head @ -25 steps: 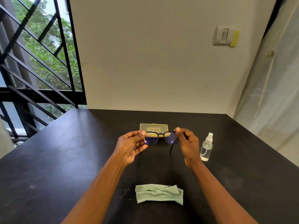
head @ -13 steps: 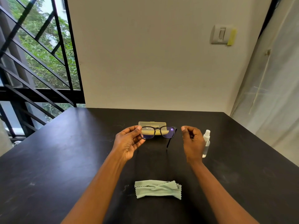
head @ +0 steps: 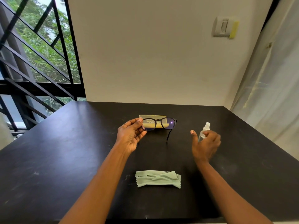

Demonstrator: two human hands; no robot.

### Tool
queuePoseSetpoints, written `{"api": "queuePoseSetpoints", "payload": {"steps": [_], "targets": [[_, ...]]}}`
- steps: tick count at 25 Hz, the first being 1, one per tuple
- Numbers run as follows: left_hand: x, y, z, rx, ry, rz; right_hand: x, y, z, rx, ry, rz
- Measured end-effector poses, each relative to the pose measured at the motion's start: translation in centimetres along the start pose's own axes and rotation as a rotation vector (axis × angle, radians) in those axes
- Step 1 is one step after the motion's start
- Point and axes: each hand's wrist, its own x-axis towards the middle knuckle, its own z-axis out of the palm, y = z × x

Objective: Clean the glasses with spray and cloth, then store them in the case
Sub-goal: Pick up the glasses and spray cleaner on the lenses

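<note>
while the left hand (head: 131, 136) pinches the glasses (head: 159, 124) by one lens rim, the right hand (head: 205, 145) reaches for the spray bottle (head: 204, 131).

glasses hang just in front of the case (head: 152, 117), one temple arm dangling. right fingers are loosely spread at the bottle, not yet wrapped; take it mid-body, nozzle facing the lenses. the cloth (head: 158, 178) lies well nearer than the case.

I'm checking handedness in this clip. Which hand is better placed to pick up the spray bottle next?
Right. The right hand is open beside the spray bottle, while the left hand holds the glasses.
</note>
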Motion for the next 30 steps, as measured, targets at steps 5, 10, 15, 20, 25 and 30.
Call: {"api": "queuePoseSetpoints", "payload": {"steps": [5,10,15,20,25,30], "targets": [[0.0,-0.1,0.0,-0.008,0.005,0.010,1.6,1.0,0.0,0.019,-0.131,0.056],[0.2,-0.2,0.0,-0.010,-0.002,0.030,1.9,2.1,-0.1,0.076,-0.250,0.023],[0.3,-0.5,0.3,-0.018,-0.005,0.029,1.6,1.6,0.3,0.142,-0.305,0.096],[0.0,-0.6,0.4,-0.031,-0.004,0.028,0.2,1.0,0.2,0.452,-0.420,0.296],[-0.5,-0.5,0.6,-0.031,-0.018,0.033,-1.5,0.1,0.0,0.514,-0.516,0.240],[-0.7,-0.5,0.5,-0.032,-0.012,0.038,-2.9,-0.8,-1.0,0.598,-0.566,0.210]]}}
